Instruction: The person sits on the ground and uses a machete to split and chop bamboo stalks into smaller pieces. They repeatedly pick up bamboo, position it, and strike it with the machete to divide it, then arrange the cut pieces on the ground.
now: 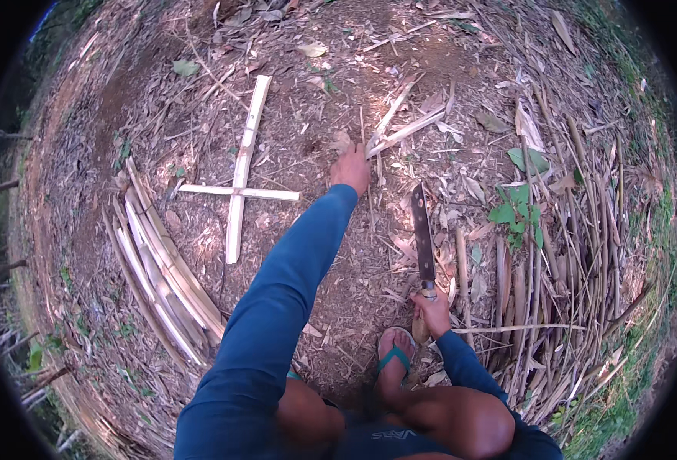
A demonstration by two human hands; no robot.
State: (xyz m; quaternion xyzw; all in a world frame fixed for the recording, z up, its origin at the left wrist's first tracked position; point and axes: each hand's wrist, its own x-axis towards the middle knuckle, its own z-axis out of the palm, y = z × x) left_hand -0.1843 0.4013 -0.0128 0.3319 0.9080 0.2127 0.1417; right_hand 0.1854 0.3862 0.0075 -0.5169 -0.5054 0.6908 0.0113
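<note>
Right hand (432,313) closed around the handle of a machete (424,238), its blade pointing away from the body, long axis tipped slightly left, left hand (351,169) lowered at the near end of a split stick (407,134) on the littered ground (338,295), grip unclear, the stick slanting away rightward, crossed pale strips (236,222) farther left.

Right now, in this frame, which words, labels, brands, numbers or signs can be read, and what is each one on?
One short white printed mark, on the dark blue garment at the lower edge; its wording is left out here.
No other lettering can be made out: none on the machete in the right hand, the split wood by the left hand, or the crossed sticks.
</note>
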